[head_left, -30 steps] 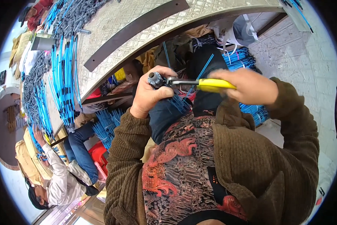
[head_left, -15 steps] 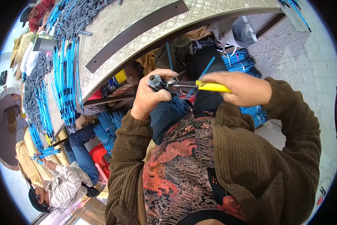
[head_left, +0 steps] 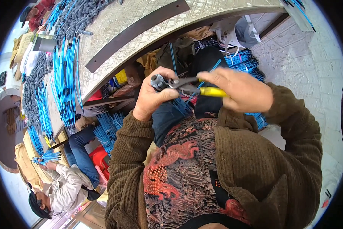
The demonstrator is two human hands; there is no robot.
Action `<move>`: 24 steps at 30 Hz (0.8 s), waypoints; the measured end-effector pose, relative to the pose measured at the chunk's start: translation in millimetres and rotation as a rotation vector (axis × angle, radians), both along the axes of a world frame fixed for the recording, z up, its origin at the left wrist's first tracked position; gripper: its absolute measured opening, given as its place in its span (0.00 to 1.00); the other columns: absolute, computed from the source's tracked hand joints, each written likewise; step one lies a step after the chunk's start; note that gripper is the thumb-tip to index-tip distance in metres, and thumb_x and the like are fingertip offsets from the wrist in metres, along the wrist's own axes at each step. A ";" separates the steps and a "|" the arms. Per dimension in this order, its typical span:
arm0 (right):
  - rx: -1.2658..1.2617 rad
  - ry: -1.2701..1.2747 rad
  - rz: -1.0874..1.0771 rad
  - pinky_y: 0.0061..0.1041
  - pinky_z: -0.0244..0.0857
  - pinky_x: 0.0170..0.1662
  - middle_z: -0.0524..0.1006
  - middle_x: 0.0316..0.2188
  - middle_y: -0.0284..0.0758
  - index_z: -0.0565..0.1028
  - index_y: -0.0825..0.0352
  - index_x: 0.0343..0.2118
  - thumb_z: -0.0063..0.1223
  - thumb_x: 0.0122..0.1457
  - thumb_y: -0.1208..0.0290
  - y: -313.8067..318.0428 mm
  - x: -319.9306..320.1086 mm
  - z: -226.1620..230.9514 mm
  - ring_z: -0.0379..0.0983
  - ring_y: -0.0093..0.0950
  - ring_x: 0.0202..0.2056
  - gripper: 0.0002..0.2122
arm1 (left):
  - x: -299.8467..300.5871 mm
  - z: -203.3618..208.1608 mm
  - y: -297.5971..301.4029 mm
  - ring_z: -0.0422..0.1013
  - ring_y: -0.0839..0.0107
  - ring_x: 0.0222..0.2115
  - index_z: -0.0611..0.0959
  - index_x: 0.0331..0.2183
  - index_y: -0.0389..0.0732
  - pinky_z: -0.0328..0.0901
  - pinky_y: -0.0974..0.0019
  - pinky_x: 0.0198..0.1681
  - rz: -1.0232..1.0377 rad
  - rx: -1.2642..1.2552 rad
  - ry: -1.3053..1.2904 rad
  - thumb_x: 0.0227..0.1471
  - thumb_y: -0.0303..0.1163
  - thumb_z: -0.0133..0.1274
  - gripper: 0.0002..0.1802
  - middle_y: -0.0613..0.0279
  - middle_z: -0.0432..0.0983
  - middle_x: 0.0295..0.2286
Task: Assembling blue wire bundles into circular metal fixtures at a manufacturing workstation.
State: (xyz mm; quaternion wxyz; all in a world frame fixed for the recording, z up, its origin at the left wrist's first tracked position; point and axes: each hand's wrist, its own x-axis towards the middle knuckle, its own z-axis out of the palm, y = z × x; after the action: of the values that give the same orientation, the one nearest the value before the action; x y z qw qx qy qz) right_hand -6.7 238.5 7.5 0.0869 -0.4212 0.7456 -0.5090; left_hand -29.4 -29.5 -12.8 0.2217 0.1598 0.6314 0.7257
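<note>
My left hand (head_left: 150, 95) is closed round a dark grey tubular fitting (head_left: 158, 82), its round open end facing up past my thumb. Thin blue rods (head_left: 183, 107) hang below that hand, over my lap; whether they join the fitting is hidden. In my right hand (head_left: 242, 89) is a pair of pliers (head_left: 185, 84) with yellow handles. Their handles are spread and the jaws sit at the fitting, beside my left thumb. Motion blurs the right hand somewhat.
A worktable (head_left: 114, 23) curves across the front, with a flat dark metal bar (head_left: 137, 36) on it. Bundles of blue rods (head_left: 64, 84) and a heap of grey fittings (head_left: 34, 95) lie left. More blue bundles (head_left: 244, 63) are beyond my knees. Another person (head_left: 64, 187) sits at left holding blue rods.
The pliers' handles have spread apart from nearly closed, and my right hand has shifted slightly left. My left hand keeps its hold. At left, the other person's rod bundle has fanned out.
</note>
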 end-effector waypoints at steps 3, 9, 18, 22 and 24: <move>-0.001 -0.712 0.144 0.24 0.67 0.19 0.74 0.22 0.42 0.62 0.68 0.45 0.49 0.58 0.63 6.6 1.7 -3.2 0.72 0.29 0.18 0.17 | 1.9 5.3 2.0 0.67 0.76 0.34 0.79 0.33 0.36 0.61 0.72 0.41 0.043 0.018 -0.038 0.31 0.37 0.67 0.24 0.64 0.72 0.31; -0.054 -1.701 0.367 0.25 0.71 0.25 0.75 0.31 0.44 0.64 0.68 0.39 0.45 0.60 0.60 12.6 9.4 -24.9 0.75 0.29 0.26 0.14 | 0.8 5.9 -0.6 0.68 0.74 0.36 0.79 0.38 0.35 0.61 0.71 0.43 -0.128 0.076 -0.053 0.31 0.36 0.67 0.28 0.62 0.73 0.35; 0.048 -1.431 0.267 0.28 0.74 0.31 0.74 0.32 0.45 0.65 0.70 0.37 0.44 0.60 0.60 14.9 -9.9 27.7 0.76 0.32 0.31 0.15 | -0.5 20.2 5.1 0.69 0.76 0.32 0.79 0.35 0.34 0.63 0.72 0.39 -0.200 -0.059 -0.006 0.35 0.29 0.64 0.21 0.64 0.74 0.31; 0.165 -1.354 0.246 0.30 0.74 0.33 0.74 0.32 0.45 0.65 0.71 0.38 0.44 0.60 0.59 15.4 -18.4 45.9 0.76 0.33 0.33 0.16 | 0.4 23.4 5.3 0.69 0.77 0.31 0.79 0.34 0.35 0.63 0.73 0.37 -0.232 -0.089 0.022 0.37 0.27 0.63 0.17 0.64 0.73 0.30; 0.204 -1.331 0.240 0.30 0.74 0.33 0.74 0.33 0.45 0.65 0.71 0.38 0.44 0.60 0.59 15.4 -20.1 47.6 0.76 0.33 0.34 0.17 | 0.5 23.8 4.5 0.69 0.77 0.31 0.79 0.34 0.35 0.63 0.73 0.37 -0.237 -0.099 0.028 0.37 0.27 0.63 0.17 0.64 0.73 0.30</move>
State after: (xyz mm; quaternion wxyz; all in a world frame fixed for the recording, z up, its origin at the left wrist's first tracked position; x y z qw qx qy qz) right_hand -26.8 253.9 55.1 0.6217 -0.0880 0.5259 -0.5737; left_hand -28.9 -25.0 11.0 0.3048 0.2325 0.6461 0.6601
